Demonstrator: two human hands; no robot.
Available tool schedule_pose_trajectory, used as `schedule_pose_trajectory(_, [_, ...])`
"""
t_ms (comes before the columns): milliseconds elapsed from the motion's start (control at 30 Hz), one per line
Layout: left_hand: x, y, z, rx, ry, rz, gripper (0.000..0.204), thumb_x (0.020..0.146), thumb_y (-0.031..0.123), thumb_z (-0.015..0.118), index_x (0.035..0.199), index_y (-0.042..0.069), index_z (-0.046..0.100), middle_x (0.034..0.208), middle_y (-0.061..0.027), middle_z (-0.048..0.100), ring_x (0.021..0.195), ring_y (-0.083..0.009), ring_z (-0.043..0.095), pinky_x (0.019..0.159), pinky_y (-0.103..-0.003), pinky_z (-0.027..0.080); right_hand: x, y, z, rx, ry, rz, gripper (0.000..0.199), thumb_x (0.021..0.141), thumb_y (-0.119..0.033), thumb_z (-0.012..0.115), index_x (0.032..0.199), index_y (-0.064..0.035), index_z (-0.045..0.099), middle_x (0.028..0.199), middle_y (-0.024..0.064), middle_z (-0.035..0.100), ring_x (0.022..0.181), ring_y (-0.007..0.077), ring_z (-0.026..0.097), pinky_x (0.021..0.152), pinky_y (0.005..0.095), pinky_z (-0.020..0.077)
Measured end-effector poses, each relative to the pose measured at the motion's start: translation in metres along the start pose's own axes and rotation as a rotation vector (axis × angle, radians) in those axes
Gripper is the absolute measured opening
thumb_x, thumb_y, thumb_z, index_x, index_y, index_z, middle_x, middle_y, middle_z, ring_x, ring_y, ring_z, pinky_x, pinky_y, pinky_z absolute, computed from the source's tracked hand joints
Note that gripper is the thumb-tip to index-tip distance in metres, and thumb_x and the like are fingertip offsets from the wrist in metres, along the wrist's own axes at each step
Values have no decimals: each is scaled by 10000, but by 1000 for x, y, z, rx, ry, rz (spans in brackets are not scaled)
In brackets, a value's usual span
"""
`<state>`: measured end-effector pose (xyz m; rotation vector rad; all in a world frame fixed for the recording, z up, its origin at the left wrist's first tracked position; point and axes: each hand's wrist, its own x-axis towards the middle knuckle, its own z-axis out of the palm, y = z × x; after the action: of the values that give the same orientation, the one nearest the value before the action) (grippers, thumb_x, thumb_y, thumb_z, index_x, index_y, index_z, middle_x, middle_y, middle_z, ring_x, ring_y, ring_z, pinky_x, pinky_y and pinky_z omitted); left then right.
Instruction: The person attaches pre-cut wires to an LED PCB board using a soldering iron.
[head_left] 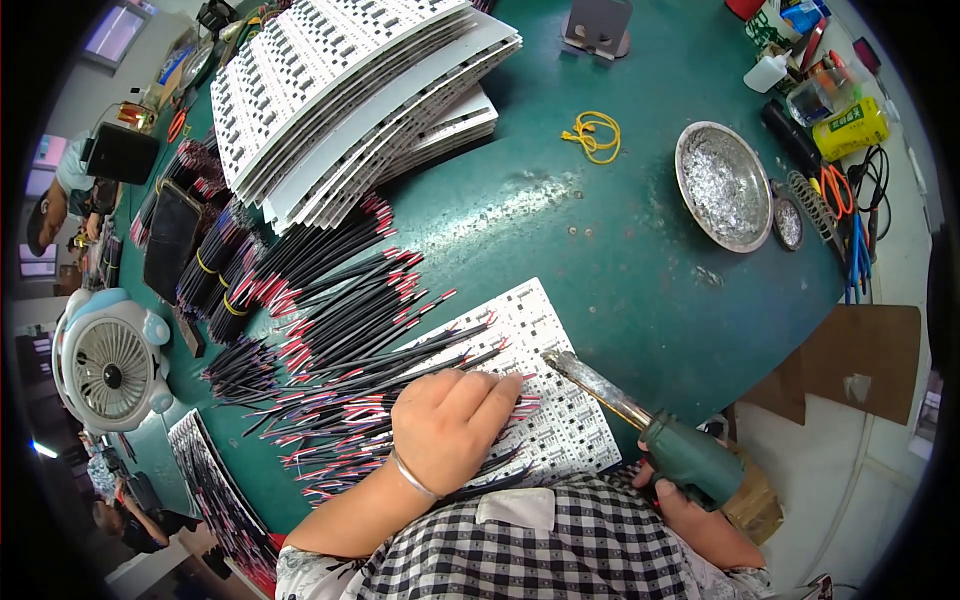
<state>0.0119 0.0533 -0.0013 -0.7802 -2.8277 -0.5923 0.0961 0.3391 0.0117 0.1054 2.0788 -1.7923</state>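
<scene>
My left hand (450,425) is closed, with its fingertips at a white circuit board sheet (585,440). It pinches a black cable, and a stripped red end (529,377) pokes out by the fingertips. More black cables (340,395) with red and white ends lie side by side across the sheet's left part and partly under my hand. My right hand (690,510) is wrapped round a large soldering iron (690,455) with a green handle. Its metal tip points up and left, just above the sheet's right part. The lower edge of the sheet is hidden by my checked apron.
Stacked white board sheets (340,90) stand at the far left beside cable bundles (215,260). A fan (112,370) is at the left. A metal bowl (725,185) of silvery scraps, a yellow cord (595,135), a coiled spring (815,200) and a yellow can (850,128) lie toward the right.
</scene>
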Motion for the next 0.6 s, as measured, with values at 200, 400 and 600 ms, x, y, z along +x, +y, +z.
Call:
schedule_pose_trajectory(200, [2, 5, -5, 11, -122, -36, 332, 681, 69, 647, 1008, 97, 697, 793, -12, 576, 631, -171, 576, 515, -295, 448, 2, -2, -3, -76, -55, -1, 290, 871, -77, 625, 1124, 58, 582, 986, 131, 633, 801, 173, 669, 709, 293, 542])
schedule_pose_trajectory(400, [1, -2, 5, -49, 8, 0, 311, 684, 68, 645, 989, 94, 702, 762, -10, 553, 598, -173, 560, 493, -298, 444, 10, -2, -5, -244, -77, -117, 277, 828, -94, 643, 1080, 21, 633, 937, 115, 662, 795, 200, 679, 712, 323, 539])
schedule_pose_trajectory(600, [-1, -3, 7, -19, -18, -6, 300, 680, 71, 648, 973, 94, 710, 734, -10, 536, 588, -171, 554, 490, -295, 444, 14, 1, 1, -354, -49, -169, 295, 754, -107, 668, 1038, -28, 686, 995, 131, 691, 807, 283, 683, 737, 362, 533])
